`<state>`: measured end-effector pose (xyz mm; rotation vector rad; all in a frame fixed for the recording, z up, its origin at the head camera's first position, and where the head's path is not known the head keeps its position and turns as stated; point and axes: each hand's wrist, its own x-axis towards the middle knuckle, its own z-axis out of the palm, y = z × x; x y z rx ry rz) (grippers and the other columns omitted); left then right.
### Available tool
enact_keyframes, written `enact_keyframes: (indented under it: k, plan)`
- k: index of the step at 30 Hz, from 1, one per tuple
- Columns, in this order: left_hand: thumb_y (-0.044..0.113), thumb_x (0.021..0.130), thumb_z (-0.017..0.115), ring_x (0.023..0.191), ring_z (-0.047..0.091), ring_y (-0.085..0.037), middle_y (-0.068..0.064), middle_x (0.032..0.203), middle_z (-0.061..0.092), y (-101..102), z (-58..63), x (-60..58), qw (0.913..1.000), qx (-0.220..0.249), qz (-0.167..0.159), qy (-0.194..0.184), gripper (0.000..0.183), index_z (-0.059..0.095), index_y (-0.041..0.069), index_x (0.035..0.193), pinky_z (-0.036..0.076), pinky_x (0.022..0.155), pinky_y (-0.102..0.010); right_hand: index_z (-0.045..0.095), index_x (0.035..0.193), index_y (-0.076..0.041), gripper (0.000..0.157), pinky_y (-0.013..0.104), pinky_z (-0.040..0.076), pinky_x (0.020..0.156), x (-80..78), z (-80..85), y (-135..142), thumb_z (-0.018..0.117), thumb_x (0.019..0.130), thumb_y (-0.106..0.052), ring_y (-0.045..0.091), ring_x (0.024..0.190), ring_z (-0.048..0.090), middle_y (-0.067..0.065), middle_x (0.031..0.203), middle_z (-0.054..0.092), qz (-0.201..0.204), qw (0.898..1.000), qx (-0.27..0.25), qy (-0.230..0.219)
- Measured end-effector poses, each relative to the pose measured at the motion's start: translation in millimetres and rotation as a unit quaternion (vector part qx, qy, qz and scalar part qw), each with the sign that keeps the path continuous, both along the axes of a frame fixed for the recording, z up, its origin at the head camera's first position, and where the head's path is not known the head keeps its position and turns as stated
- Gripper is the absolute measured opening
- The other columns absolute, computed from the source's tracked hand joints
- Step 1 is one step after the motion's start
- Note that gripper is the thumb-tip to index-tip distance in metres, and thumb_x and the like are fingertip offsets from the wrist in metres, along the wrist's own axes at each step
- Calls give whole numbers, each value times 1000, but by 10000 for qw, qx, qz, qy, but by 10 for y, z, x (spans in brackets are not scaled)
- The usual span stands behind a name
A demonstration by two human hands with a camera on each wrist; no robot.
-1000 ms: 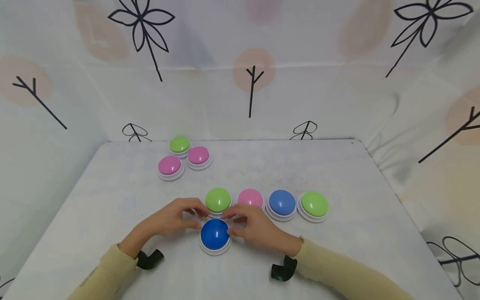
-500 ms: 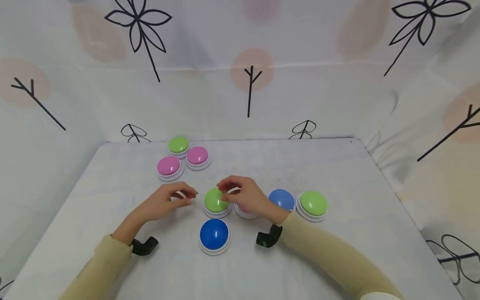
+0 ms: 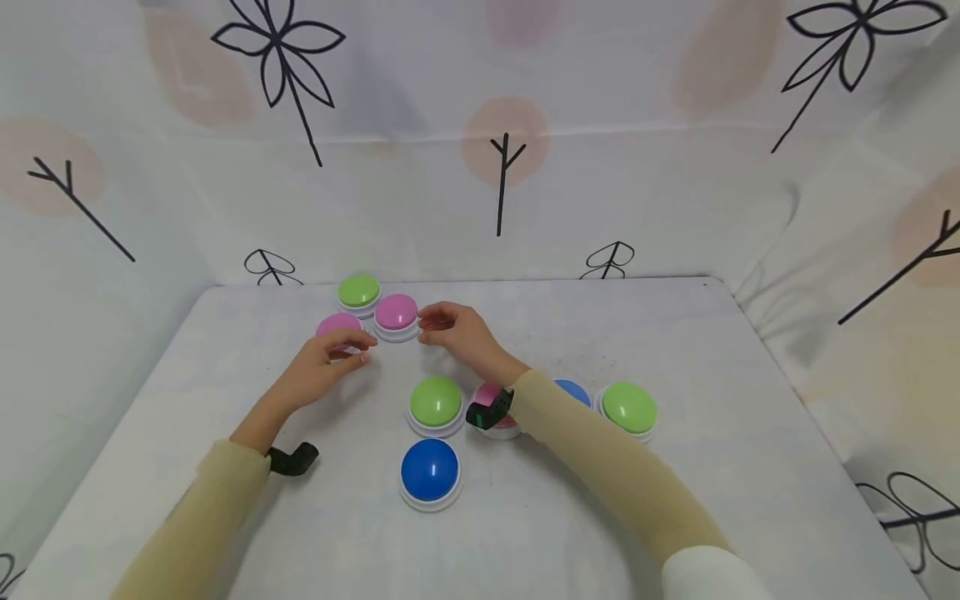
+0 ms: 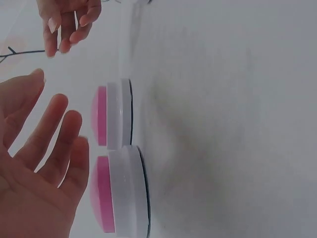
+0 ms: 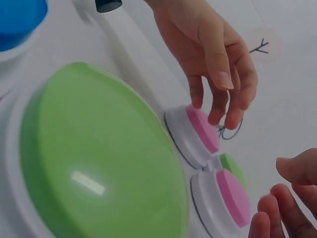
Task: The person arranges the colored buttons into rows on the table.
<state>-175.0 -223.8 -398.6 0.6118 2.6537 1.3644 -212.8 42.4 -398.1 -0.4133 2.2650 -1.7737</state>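
Observation:
In the head view my left hand [image 3: 322, 367] hovers right at a pink push button [image 3: 337, 322], overlapping its front side. Its fingers are loosely bent and hold nothing. My right hand [image 3: 468, 340] is beside another pink push button [image 3: 396, 312], fingertips right at its right edge, thumb and fingers apart. Behind these two sits a green push button [image 3: 358, 290]. All have domed tops on round white bases. The left wrist view shows my left palm [image 4: 39, 163] facing the two pink buttons. A large green button [image 5: 104, 158] fills much of the right wrist view.
Nearer the front a row holds a green button [image 3: 436, 402], a pink button [image 3: 489, 398] partly hidden by my right wrist camera [image 3: 491, 410], a blue button [image 3: 573, 389] and a green button [image 3: 629, 408]. A darker blue button [image 3: 430, 471] stands before the row on the white table [image 3: 337, 533].
Both hands have left the dark blue button and moved away over the table to the pink buttons at the back left, the right hand passing over the row. No button has visibly moved.

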Motion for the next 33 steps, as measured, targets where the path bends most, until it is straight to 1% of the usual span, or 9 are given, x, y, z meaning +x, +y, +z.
enact_keyframes:
  k: [5,8,13,17,22,25,28,31,33]
  plan:
    - [12,98,64,113,56,-28,-16,124,63,-52,13,-135,9989,67,450,109,27,64,2,123,46,101,-47,65,125,-2,37,27,52,86,-173,-23,-142,74,89,-7,19,104,63,7,113,68,-152,9997,-172,-7]
    - [12,99,63,115,56,-28,-16,126,62,-78,9,-228,9978,106,640,154,26,64,4,124,46,101,-45,65,124,-1,36,28,52,84,-264,-53,-207,72,89,-5,20,104,62,7,112,68,-287,9992,-289,-14]
    - [12,100,61,115,57,-30,-18,126,62,-69,10,-386,9970,127,750,133,28,63,3,126,47,101,-44,67,122,-5,33,27,52,84,-359,-108,-283,71,89,-7,18,104,61,6,112,68,-594,9974,-403,-82]
    - [13,99,62,118,56,-31,-17,128,62,-49,-7,-499,9966,199,793,76,31,62,1,127,46,103,-45,68,121,-8,31,26,51,86,-397,-130,-368,73,90,-11,16,104,62,3,111,69,-684,9973,-213,161]
    - [15,99,64,125,53,-31,-15,131,60,4,-55,-637,9966,447,698,-10,33,61,1,129,42,107,-47,69,118,-10,28,26,51,87,-416,-181,-412,72,90,-10,15,103,61,1,110,69,-824,9959,-170,334]
    - [14,98,65,126,52,-32,-17,132,60,25,-91,-689,9959,573,700,-15,35,60,-1,129,40,108,-48,69,118,-10,28,27,51,87,-428,-220,-410,71,90,-11,15,103,61,1,112,68,-904,9952,-162,340]
    - [11,96,67,128,51,-32,-19,133,59,31,-131,-712,9945,660,816,-13,37,59,-3,130,40,109,-47,69,118,-10,29,28,52,87,-438,-248,-399,72,89,-11,16,104,62,2,114,68,-932,9951,-139,299]
    - [7,94,69,130,49,-33,-20,134,58,24,-149,-719,9936,658,919,-31,40,59,-2,132,38,110,-45,69,119,-11,31,29,52,89,-449,-262,-390,71,88,-10,17,105,63,3,115,68,-934,9953,-58,235]
    - [7,93,70,132,48,-32,-19,136,57,25,-158,-726,9940,551,939,-47,43,58,-1,133,37,111,-44,69,121,-12,34,30,51,90,-456,-268,-381,71,87,-10,17,106,62,3,117,67,-919,9956,36,201]
